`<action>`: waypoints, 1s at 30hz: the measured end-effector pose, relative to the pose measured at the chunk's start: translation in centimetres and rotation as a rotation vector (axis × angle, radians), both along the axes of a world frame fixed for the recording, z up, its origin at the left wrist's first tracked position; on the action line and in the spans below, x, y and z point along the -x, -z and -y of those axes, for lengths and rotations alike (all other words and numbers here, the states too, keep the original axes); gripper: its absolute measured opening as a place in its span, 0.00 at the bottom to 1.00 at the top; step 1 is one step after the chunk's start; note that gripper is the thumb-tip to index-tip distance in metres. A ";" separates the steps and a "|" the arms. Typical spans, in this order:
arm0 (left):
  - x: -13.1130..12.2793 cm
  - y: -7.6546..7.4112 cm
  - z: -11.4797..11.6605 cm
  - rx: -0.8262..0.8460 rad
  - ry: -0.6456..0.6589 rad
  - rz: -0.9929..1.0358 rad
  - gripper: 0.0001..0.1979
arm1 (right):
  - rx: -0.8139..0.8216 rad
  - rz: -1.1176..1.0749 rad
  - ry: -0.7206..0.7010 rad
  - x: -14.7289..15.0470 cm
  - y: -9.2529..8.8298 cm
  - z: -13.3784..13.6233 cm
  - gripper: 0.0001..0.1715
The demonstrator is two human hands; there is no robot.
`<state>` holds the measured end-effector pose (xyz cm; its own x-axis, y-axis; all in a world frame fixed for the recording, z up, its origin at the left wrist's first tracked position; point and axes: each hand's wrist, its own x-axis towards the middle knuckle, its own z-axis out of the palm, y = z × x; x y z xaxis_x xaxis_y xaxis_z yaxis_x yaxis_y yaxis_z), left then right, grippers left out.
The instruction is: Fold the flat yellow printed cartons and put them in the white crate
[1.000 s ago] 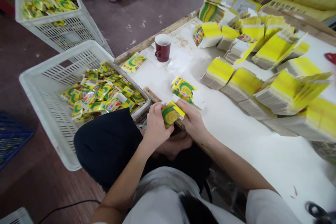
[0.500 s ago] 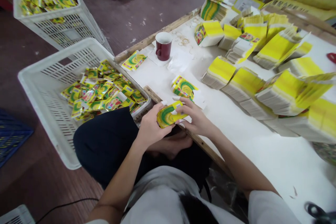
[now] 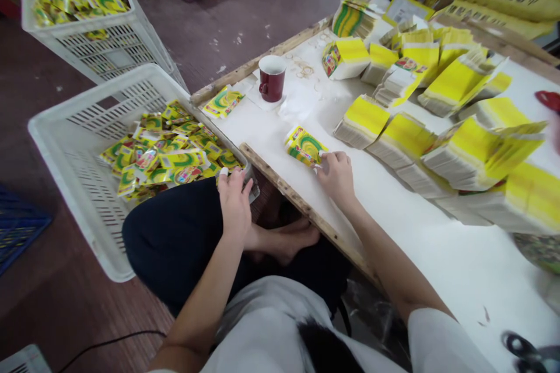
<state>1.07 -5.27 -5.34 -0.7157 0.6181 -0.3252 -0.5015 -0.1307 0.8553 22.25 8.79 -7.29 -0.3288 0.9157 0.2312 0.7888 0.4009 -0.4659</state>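
Observation:
My left hand (image 3: 235,198) hovers at the near rim of the white slatted basket (image 3: 83,186), fingers stretched out with nothing in them. A yellow-green packet (image 3: 182,158) lies on top of the heap of packets in the basket, just ahead of that hand. My right hand (image 3: 336,173) rests on the white table, fingers curled and pinching the edge of a small stack of yellow-green flat wrappers (image 3: 305,146).
A dark red mug (image 3: 272,78) stands at the table's far edge, with loose wrappers (image 3: 223,101) left of it. Several stacks of yellow-topped paper (image 3: 455,128) fill the right. A second basket (image 3: 83,11) of packets stands behind. My legs are crossed under the table edge (image 3: 289,192).
Both hands held a yellow-green packet before. Now the left hand has moved to the basket and is empty, a packet lies on the heap, and the right hand has reached the wrapper stack.

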 end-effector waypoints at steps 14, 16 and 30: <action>-2.7 0.0 0.3 -0.179 0.351 -0.224 0.36 | 0.330 -0.279 -0.276 1.8 -4.9 4.1 0.16; -3.4 -1.0 0.3 -0.240 0.363 -0.239 0.38 | 0.483 -0.325 -0.525 2.7 -6.1 6.1 0.14; -3.5 0.0 0.9 -0.113 0.196 -0.455 0.27 | 0.728 -0.766 -0.434 3.5 -6.6 7.5 0.22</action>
<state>4.59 -6.19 -5.32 -0.6364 0.7682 0.0693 -0.1060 -0.1761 0.9786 18.78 1.28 -0.67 -0.6515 0.7580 -0.0322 0.0581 0.0076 -0.9983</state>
